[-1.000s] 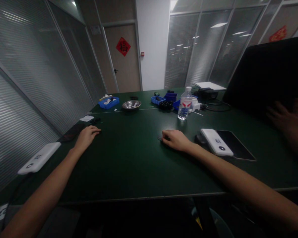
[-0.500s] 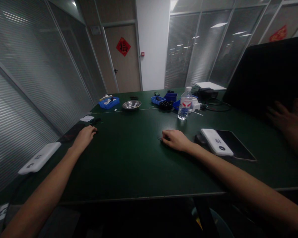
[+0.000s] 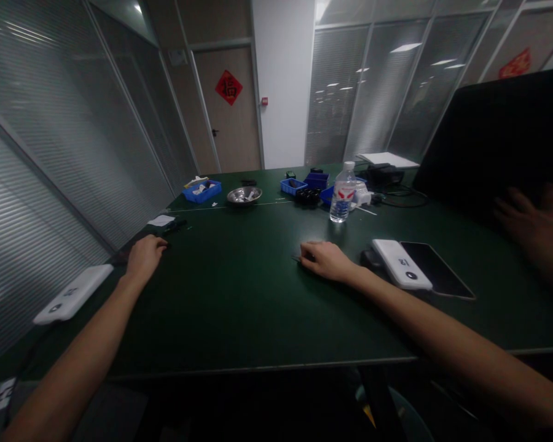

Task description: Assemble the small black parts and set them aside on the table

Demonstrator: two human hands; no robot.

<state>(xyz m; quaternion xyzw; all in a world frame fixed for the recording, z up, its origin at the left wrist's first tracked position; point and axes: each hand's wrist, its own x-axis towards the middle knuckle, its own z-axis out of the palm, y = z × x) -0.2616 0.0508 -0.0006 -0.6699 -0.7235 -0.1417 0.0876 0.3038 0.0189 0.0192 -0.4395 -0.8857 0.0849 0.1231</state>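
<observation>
- While the right hand point(image 3: 325, 260) curls its fingers closed around a slim pointed tool point(image 3: 295, 258) over the surface point(image 3: 239, 301), the left hand point(image 3: 144, 259) seems to pinch a small dark piece point(image 3: 167, 245).
- Both items are in hand, well apart; with neither set down, the handling looks unfinished.
- Nearby, a white box point(image 3: 399, 255) bears dark characters, perhaps "12".
- Beyond, the red label point(image 3: 345, 194) on the bottle point(image 3: 339, 213) is too blurred to read.
- On the door point(image 3: 239, 135), a red diamond point(image 3: 228, 87) reads 福.

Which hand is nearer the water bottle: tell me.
Right. The right hand is close in front of the water bottle, on the wearer's side; the left hand is far off to the bottle's left.
</observation>
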